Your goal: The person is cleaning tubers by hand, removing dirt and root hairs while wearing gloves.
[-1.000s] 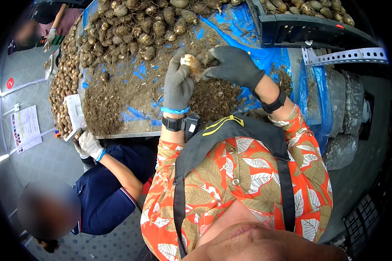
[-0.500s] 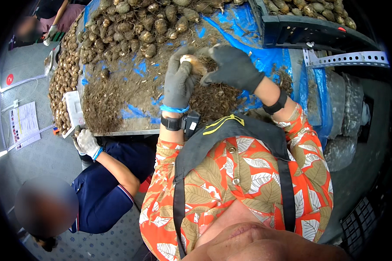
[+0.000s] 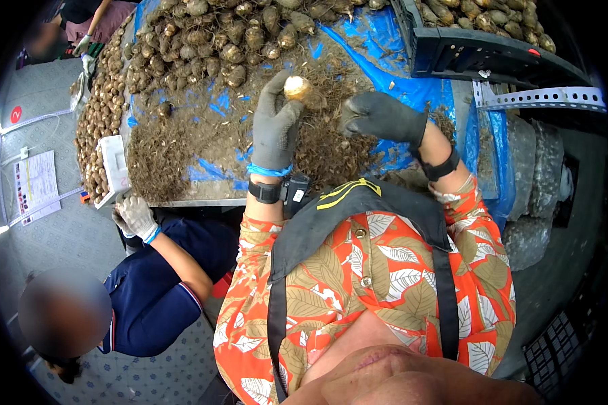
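My left hand [image 3: 275, 116], in a grey glove with a blue band at the wrist, grips a taro corm [image 3: 297, 88]. The corm's pale, bare end points up and its hairy brown side faces right. To the right, apart from the corm, is my right hand [image 3: 378, 118] in a dark grey glove, its fingers curled closed. What they hold, if anything, is hidden. Under both hands lies a heap of brown root fibres [image 3: 327, 152] on the worktable [image 3: 213, 202].
Unpeeled, hairy taros [image 3: 230, 34] are piled at the far side; smaller, cleaner ones [image 3: 91, 145] line the left. A dark crate [image 3: 479, 50] of taros stands at the far right, near a perforated metal bar [image 3: 540, 96]. At left, a co-worker's gloved hands [image 3: 136, 217] work beside a white tray [image 3: 113, 165].
My right hand has drawn back right and nearer, away from the corm, its fingers curling in. My left hand still holds the corm, now with more of its pale end showing.
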`<state>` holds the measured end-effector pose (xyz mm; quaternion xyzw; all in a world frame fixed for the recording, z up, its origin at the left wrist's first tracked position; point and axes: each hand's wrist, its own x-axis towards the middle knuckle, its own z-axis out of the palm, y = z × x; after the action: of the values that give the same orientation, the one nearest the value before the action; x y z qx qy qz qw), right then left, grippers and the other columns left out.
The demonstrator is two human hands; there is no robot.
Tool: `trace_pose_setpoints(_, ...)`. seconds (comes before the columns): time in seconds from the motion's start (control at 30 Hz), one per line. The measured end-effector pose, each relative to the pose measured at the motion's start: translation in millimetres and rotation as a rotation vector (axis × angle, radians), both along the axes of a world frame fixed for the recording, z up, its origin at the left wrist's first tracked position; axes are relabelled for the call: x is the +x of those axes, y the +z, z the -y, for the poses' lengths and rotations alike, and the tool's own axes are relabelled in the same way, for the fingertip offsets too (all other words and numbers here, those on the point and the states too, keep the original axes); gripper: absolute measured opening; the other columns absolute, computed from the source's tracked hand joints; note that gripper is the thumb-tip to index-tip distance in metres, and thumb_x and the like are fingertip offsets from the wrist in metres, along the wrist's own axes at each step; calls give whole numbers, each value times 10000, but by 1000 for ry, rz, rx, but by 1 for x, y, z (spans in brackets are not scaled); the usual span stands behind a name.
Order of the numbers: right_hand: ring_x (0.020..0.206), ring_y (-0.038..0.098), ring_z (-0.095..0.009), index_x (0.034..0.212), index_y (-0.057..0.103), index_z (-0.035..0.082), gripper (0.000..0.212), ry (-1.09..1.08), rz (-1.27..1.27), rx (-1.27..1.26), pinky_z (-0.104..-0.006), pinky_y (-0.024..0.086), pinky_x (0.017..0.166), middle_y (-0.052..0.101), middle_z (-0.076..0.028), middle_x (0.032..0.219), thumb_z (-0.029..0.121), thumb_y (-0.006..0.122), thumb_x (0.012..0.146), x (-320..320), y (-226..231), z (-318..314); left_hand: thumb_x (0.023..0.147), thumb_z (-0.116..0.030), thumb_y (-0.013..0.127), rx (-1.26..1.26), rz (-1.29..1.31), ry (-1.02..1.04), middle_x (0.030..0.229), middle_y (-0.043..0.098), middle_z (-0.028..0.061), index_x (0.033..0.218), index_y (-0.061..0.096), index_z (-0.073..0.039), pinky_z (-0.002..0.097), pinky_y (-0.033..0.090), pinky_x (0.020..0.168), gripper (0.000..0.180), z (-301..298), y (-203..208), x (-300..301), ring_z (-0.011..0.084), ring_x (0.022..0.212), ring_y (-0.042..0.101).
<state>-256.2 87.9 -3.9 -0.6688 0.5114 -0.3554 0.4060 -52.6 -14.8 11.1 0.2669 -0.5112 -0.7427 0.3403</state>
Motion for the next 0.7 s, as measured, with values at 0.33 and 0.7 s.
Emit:
trace_pose_setpoints(0.33,909,580,-333,981,644,50,324,-585,58,-280,-428,459,809,595,-153,911,298,679,774,38,0,16,799,1,603,3,37,6,1208,526,109,1355,384,43,317,455,958,598,-7,8,-12,189,1082,549)
trace_pose_setpoints(0.7,757,605,-275,881,656,21,342,-199,-84,204,-362,469,696,636,-133,820,356,596,854,3,14,7,866,-169,651,149,-46,22,1201,540,177,1379,318,5,431,469,964,636,4,-12,2,298,1083,573)
